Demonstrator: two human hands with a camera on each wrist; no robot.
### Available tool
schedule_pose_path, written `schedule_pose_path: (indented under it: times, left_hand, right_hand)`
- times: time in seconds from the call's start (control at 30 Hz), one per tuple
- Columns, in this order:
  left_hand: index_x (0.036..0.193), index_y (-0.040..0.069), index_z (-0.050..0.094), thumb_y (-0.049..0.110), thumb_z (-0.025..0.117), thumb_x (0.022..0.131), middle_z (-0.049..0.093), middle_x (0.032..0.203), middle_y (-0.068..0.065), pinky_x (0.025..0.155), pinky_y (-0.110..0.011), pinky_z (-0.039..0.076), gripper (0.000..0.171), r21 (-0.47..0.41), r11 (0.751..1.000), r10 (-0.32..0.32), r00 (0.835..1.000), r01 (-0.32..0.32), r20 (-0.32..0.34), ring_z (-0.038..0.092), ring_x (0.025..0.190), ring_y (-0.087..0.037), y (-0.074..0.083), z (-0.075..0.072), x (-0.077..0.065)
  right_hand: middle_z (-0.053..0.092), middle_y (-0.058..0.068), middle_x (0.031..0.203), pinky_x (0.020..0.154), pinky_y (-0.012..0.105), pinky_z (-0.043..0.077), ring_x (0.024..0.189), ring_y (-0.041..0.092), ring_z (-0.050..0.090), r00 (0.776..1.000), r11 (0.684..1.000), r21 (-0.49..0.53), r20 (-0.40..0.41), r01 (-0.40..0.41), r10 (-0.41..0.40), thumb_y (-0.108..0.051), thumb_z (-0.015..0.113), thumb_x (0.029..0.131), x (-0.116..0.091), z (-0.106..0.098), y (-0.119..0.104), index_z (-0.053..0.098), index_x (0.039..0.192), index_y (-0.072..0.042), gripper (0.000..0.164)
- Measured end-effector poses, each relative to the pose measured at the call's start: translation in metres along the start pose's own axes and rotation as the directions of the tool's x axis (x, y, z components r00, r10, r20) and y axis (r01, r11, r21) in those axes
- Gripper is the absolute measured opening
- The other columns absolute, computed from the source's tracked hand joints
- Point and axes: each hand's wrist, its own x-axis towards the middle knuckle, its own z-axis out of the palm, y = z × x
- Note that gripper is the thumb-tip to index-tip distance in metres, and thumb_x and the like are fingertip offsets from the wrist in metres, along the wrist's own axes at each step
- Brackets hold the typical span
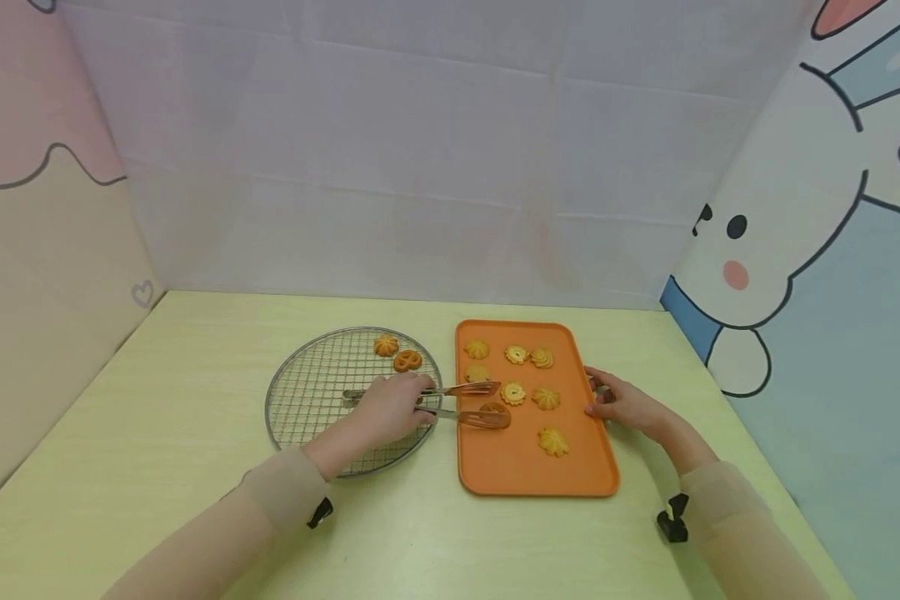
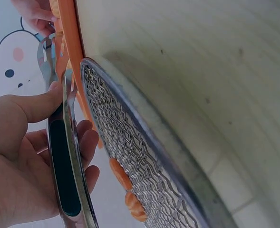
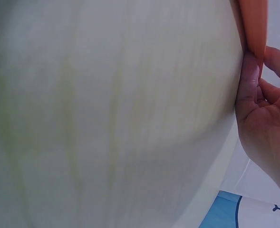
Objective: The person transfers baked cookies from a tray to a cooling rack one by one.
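My left hand (image 1: 393,408) holds metal tongs (image 2: 66,156), thumb on one arm and fingers round the other. The tongs' spread tips reach over the left side of an orange tray (image 1: 502,475), with a pretzel-shaped cookie (image 1: 494,408) by the nearer tip. At the tray's right edge, my right hand (image 1: 630,406) pinches the rim between thumb and fingers; the right wrist view shows this rim (image 3: 255,28) up close. Several flower-shaped and ring cookies lie on the tray, among them a flower-shaped cookie (image 1: 552,442) near the front.
Left of the tray stands a round wire rack (image 1: 307,392), partly under my left forearm and hand. On its far right part lie a swirled cookie (image 1: 386,345) and a pretzel-shaped cookie (image 1: 407,360). A pale wall (image 1: 420,167) borders the table (image 1: 390,542) at the back.
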Motion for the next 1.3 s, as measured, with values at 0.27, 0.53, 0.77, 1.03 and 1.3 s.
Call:
schedule_pose_path:
  times: [0.27, 0.53, 0.77, 1.03, 1.3]
  left_hand:
    - [0.116, 0.013, 0.063, 0.034, 0.074, 0.081, 0.064, 0.09, 0.004, 0.076, -0.044, 0.043, 0.043, -0.013, 1.0, 0.014, 1.0, -0.014, 0.014, 0.057, 0.079, -0.012, -0.0013, 0.0004, 0.0041]
    - [0.112, 0.013, 0.065, 0.033, 0.074, 0.081, 0.067, 0.094, 0.003, 0.074, -0.043, 0.047, 0.038, -0.009, 0.999, 0.043, 0.999, -0.043, 0.006, 0.061, 0.08, -0.015, -0.0026, 0.0011, 0.0082]
    - [0.11, 0.013, 0.067, 0.031, 0.074, 0.081, 0.069, 0.098, 0.0, 0.074, -0.043, 0.049, 0.035, -0.013, 0.998, 0.056, 0.998, -0.056, -0.008, 0.065, 0.083, -0.018, -0.0031, 0.0021, 0.0078]
    - [0.11, 0.013, 0.067, 0.03, 0.073, 0.082, 0.07, 0.102, -0.001, 0.08, -0.047, 0.047, 0.034, -0.016, 0.999, 0.05, 0.999, -0.05, -0.009, 0.065, 0.091, -0.022, -0.0017, 0.0002, 0.0058]
    - [0.105, 0.015, 0.07, 0.028, 0.072, 0.083, 0.071, 0.097, -0.001, 0.071, -0.04, 0.051, 0.026, 0.004, 0.998, 0.062, 0.998, -0.062, -0.032, 0.067, 0.086, -0.021, -0.0003, 0.0016, 0.0048]
  right_hand:
    - [0.036, 0.019, 0.126, 0.08, 0.029, 0.039, 0.101, 0.026, 0.041, 1.0, 1.0, 0.001, 0.005, -0.012, 0.012, -0.02, 0.063, 0.092, -0.0001, 0.0001, -0.0001, 0.019, 0.148, 0.003, 0.074]
    - [0.036, 0.019, 0.128, 0.082, 0.029, 0.039, 0.102, 0.026, 0.041, 1.0, 1.0, -0.001, 0.002, -0.013, 0.013, -0.02, 0.062, 0.092, -0.0002, -0.0003, 0.0009, 0.019, 0.148, 0.002, 0.073]
    - [0.036, 0.021, 0.128, 0.081, 0.031, 0.039, 0.101, 0.027, 0.042, 1.0, 1.0, 0.014, 0.009, 0.012, -0.013, -0.017, 0.062, 0.092, -0.0015, 0.0004, -0.0001, 0.019, 0.147, 0.004, 0.073]
    - [0.036, 0.021, 0.127, 0.081, 0.031, 0.039, 0.101, 0.027, 0.042, 1.0, 1.0, 0.011, 0.007, 0.023, -0.023, -0.016, 0.062, 0.092, -0.0012, 0.0005, 0.0001, 0.019, 0.147, 0.004, 0.073]
    - [0.036, 0.021, 0.128, 0.081, 0.031, 0.039, 0.1, 0.026, 0.042, 1.0, 1.0, 0.016, 0.006, 0.016, -0.016, -0.017, 0.062, 0.092, -0.0017, 0.0011, 0.0, 0.018, 0.147, 0.004, 0.074]
